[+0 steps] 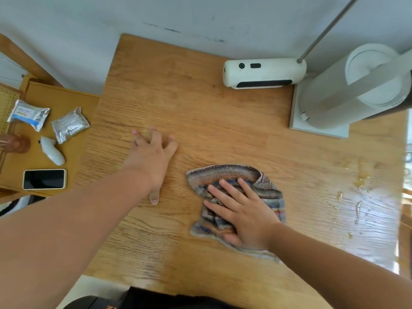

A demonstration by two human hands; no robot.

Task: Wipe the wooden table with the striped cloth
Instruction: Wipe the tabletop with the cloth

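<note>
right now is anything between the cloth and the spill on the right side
Nothing visible: bare wooden table lies between the striped cloth under the right hand and the wet droplets near the right edge.

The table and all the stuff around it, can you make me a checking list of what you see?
Surface: wooden table, wet yellowish spill near its right edge.
Job's things: striped cloth, crumpled, flat on the table.
Clutter: white device and white appliance at the back.
Grips: left hand spread flat on bare wood; right hand pressing on the cloth.
Cables: nothing seen.
Surroundings: side table with two foil packets, phone, white controller; pale wall.
</note>
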